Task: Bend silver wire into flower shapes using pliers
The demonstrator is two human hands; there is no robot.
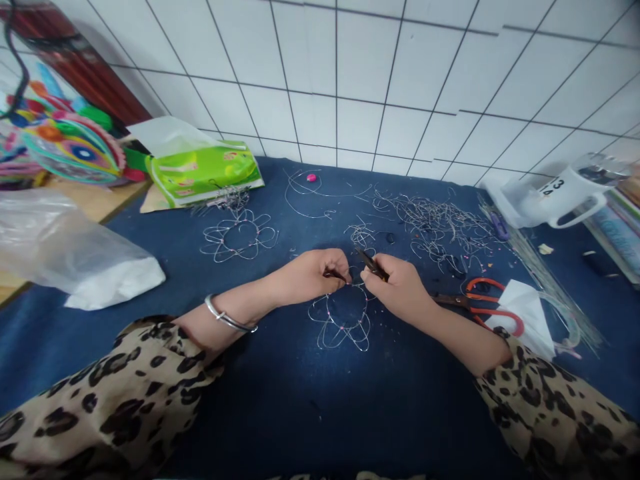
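My left hand (327, 273) is closed in a pinch at the upper edge of a wire flower (342, 328), a silvery ring of looped petals with small pink beads. Something dark shows beneath its fingers, too small to name. Close by on the right, my right hand (395, 283) is wrapped round a slim dark pointed tool (367, 260), whose tip points up and left; its exact kind is unclear. The fingers of both hands hide the flower's top part. A second wire flower (257, 240) lies flat to the left, apart from my hands.
Wire scraps (440, 217) lie tangled at the back right. Orange-handled scissors (500, 321) rest by my right forearm, near straight wires (560, 287) and a white mug (570, 197). A green tissue pack (207, 175) and a plastic bag (85, 247) are on the left.
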